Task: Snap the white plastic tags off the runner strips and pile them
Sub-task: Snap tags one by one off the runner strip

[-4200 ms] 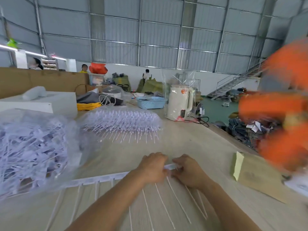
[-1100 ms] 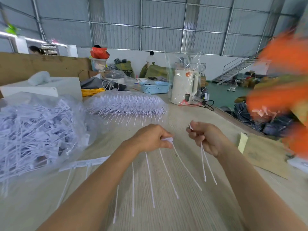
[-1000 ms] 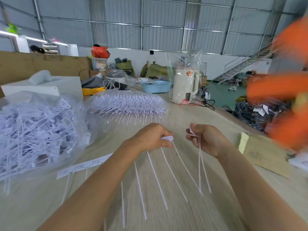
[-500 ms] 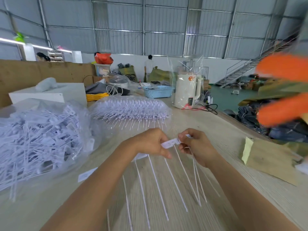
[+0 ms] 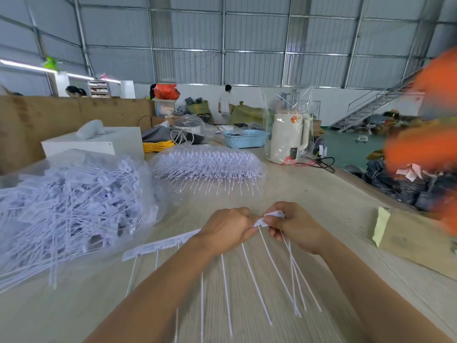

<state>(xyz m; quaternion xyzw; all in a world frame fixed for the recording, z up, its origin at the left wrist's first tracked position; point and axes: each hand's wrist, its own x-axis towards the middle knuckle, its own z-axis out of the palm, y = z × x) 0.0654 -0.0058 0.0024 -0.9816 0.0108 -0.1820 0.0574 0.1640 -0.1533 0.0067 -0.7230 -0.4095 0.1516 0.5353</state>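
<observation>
A white runner strip (image 5: 160, 245) of plastic tags lies slanted across the table, its thin tails hanging toward me. My left hand (image 5: 226, 230) grips the strip near its right end. My right hand (image 5: 294, 226) pinches the end tag (image 5: 273, 217) right beside the left hand and holds a few loose white tags (image 5: 295, 276), whose tails trail down. A big pile of loose tags (image 5: 69, 209) in clear plastic sits at the left.
A clear bag of stacked runner strips (image 5: 207, 167) lies behind my hands. A white kettle (image 5: 288, 139) in plastic, a blue basket (image 5: 244, 139) and a white box (image 5: 94, 144) stand further back. A brown envelope (image 5: 415, 241) lies at the right; blurred orange shapes (image 5: 425, 149) fill the right edge.
My right hand, holding snapped-off tags, has come back from the right to the strip's end and meets the left hand; both hands have lowered toward the table.
</observation>
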